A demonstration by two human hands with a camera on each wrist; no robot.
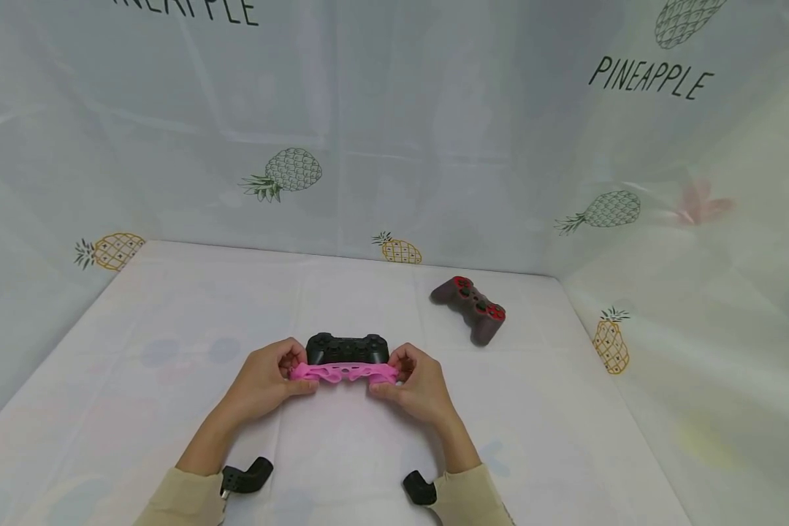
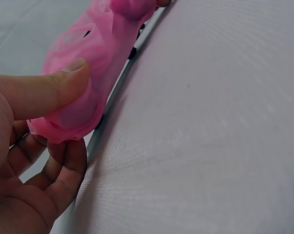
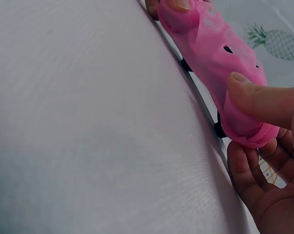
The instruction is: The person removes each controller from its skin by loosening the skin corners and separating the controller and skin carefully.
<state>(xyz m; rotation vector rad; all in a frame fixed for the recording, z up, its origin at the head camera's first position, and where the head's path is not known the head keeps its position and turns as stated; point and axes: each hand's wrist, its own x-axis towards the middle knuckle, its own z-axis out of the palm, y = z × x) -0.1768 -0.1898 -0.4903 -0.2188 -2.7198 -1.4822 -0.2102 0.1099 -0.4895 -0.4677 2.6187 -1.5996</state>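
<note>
Between both hands is a soft pink silicone controller cover (image 1: pixel 345 372), bunched and wrinkled in the wrist views. My left hand (image 1: pixel 263 380) pinches its left end, the thumb pressing on top and the fingers curled beneath. At the other end, my right hand (image 1: pixel 421 383) grips the cover the same way. A black game controller (image 1: pixel 347 351) lies right behind the cover on the table; only small dark bits of it show in the wrist views. Whether any of the controller sits inside the cover, I cannot tell.
A second game controller (image 1: pixel 470 308), dark with red buttons, lies at an angle farther back on the right. White cloth covers the table (image 1: pixel 171 365). A pineapple-print curtain (image 1: pixel 427 146) hangs behind the far edge and along the sides.
</note>
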